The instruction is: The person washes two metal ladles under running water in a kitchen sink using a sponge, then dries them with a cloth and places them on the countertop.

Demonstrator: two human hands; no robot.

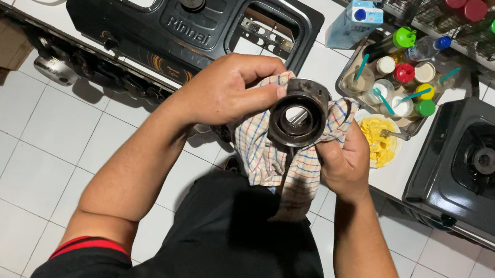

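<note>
My left hand [228, 89] grips the rim of a dark, round metal burner ring [298, 117], thumb on its left edge. A checked cloth [264, 154] in white, blue, red and yellow is wrapped under and behind the ring and hangs down in front of my black shirt. My right hand [343, 161] holds the cloth against the ring's lower right side. The ring's hollow centre faces the camera.
A black two-burner gas stove [169, 7] with its burner parts removed sits on the white tiled counter [328, 57]. A tray of small jars and bottles [398, 82], a blue carton [355, 22] and a bowl of yellow food [378, 140] stand beside it. Another black single stove [486, 164] is at right.
</note>
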